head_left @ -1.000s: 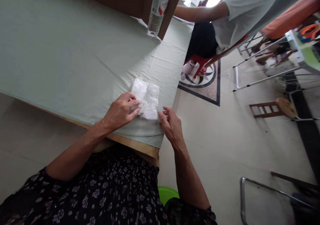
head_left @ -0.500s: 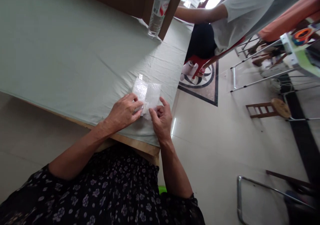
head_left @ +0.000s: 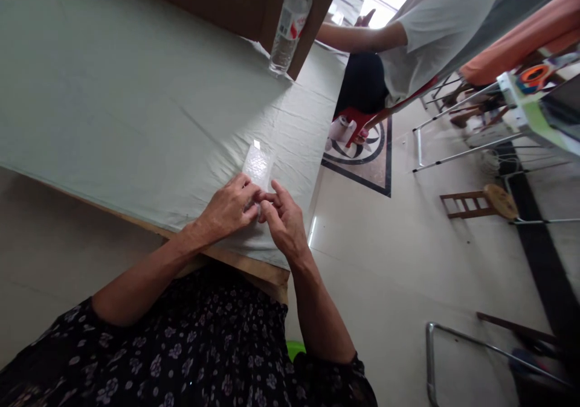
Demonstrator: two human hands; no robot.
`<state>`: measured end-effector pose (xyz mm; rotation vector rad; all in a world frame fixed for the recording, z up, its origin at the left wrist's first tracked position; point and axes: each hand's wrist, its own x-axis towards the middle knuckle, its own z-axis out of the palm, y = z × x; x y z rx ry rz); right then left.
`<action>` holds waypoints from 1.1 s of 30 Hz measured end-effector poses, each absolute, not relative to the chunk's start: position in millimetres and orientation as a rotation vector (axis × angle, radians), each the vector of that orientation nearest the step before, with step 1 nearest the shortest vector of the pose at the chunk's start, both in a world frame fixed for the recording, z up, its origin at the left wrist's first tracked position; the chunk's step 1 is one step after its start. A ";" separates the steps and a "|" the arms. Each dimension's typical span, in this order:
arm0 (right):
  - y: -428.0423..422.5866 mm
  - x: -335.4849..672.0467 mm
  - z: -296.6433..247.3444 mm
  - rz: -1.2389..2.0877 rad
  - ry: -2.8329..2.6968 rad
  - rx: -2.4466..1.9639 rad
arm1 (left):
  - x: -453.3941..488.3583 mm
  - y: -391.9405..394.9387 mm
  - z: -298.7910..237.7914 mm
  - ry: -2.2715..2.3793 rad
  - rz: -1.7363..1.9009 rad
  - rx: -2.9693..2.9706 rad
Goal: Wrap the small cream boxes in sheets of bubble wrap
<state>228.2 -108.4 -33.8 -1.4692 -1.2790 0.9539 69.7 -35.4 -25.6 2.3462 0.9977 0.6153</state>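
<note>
Pale tiled floor fills the right side of my view, with a wooden stool lying across it and a metal-framed stand farther off, an orange ring on top. Far right of centre, I note a seated person in a white top, one arm toward the table. Pale green cloth covers the table, wrinkled toward its right edge. At the far side a clear bottle with a red-and-white label stands against a brown panel. Near the right corner lies a strip of bubble wrap, a small white tab at its far end, its near end under the hands. I see the left hand curled over that near end, fingers bent; whether it grips, I cannot tell. The right hand comes in from the right, index finger and thumb apart, fingertips meeting the left hand's; any pinch there is hidden from me.
</note>
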 end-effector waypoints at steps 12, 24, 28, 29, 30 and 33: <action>-93.9 256.0 -27.9 1.080 -1.456 -1.347 | 85.3 -44.5 -39.9 1.175 0.804 2.133; -84.3 250.1 -38.7 0.521 -1.577 -1.606 | 81.9 -50.2 -37.7 1.153 0.801 2.292; -77.4 253.8 -35.7 0.578 -1.672 -1.557 | 80.9 -49.2 -35.0 1.164 0.685 2.375; -77.1 257.7 -35.6 0.620 -1.667 -1.535 | 80.9 -48.9 -34.6 1.173 0.671 2.375; -77.5 262.1 -35.9 0.660 -1.636 -1.520 | 80.9 -48.7 -34.4 1.180 0.665 2.372; -81.3 275.5 -38.9 0.768 -1.388 -1.547 | 81.5 -48.9 -35.0 1.189 0.681 2.359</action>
